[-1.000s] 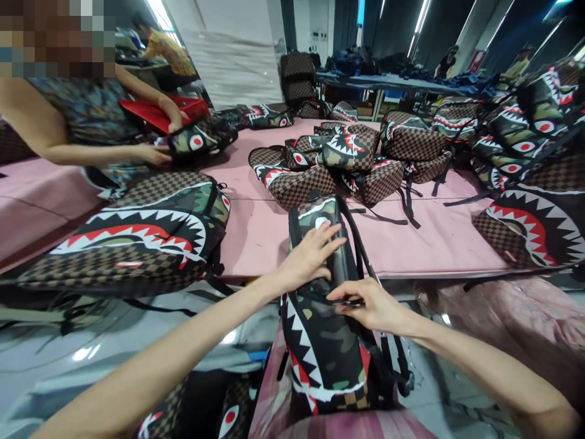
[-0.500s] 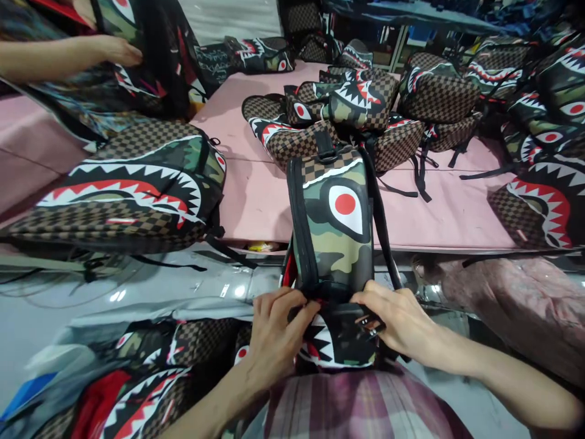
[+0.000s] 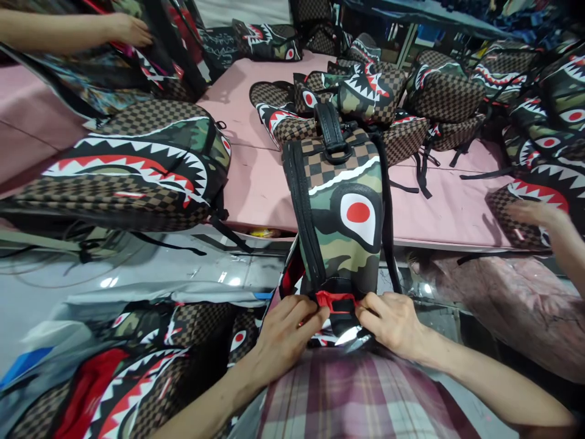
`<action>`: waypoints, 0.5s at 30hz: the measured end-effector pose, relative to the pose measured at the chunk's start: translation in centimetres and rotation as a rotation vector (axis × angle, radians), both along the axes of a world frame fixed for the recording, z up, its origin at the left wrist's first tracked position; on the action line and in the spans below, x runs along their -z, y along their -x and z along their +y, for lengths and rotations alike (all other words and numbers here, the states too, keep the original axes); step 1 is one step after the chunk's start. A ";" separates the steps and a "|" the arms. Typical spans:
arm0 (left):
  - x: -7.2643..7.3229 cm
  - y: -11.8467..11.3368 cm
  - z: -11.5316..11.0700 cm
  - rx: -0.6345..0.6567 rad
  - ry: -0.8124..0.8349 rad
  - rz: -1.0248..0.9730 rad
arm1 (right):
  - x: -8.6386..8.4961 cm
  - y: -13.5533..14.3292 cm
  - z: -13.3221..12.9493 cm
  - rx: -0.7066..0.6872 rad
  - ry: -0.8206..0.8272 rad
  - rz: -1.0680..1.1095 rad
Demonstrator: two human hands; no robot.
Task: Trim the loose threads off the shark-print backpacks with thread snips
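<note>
A backpack [image 3: 336, 225] stands against my lap, its checkered end and black carry handle [image 3: 331, 131] pointing away from me. It bears a camouflage print with a red and white eye, and a black zipper runs along its left side. At the near end, my left hand [image 3: 292, 326] is closed on the bag's edge. My right hand [image 3: 395, 320] grips the same edge on the other side, fingers curled in. Between the hands, red lining [image 3: 326, 299] shows around a dark gap. What lies under the fingertips is hidden.
A shark-mouth backpack [image 3: 132, 164] lies on the pink table [image 3: 256, 177] at left. More bags [image 3: 375, 91] are piled behind. A co-worker's hand [image 3: 130, 29] handles a bag at upper left; another person's hand [image 3: 534, 213] reaches in at right. Several bags [image 3: 137, 384] fill a sack at lower left.
Red lining now shows between my hands, and the near end of the backpack is folded differently. The carry handle stands higher. Another person's hand has come in at the right.
</note>
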State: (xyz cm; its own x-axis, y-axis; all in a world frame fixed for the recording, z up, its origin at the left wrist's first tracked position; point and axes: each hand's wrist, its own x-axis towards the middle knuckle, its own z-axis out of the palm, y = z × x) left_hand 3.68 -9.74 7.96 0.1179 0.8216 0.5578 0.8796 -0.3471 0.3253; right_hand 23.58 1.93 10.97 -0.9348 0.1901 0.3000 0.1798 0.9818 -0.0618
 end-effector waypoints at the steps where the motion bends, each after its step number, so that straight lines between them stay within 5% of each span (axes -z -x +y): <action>1: 0.0 0.1 -0.1 0.005 0.003 0.005 | 0.0 0.1 -0.1 -0.005 -0.010 0.000; 11: 1.5 1.1 -0.9 0.008 0.053 -0.011 | 0.3 1.4 0.1 -0.030 -0.037 0.032; 15: -0.2 3.6 0.7 -0.118 0.095 -0.224 | 0.2 2.2 0.8 -0.019 -0.076 0.098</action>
State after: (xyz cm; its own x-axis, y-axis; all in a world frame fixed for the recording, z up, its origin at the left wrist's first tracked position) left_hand 0.08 -9.09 8.17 -0.0993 0.8720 0.4793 0.8144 -0.2056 0.5427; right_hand 21.33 2.70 10.75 -0.9036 0.1459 0.4027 0.1581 0.9874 -0.0031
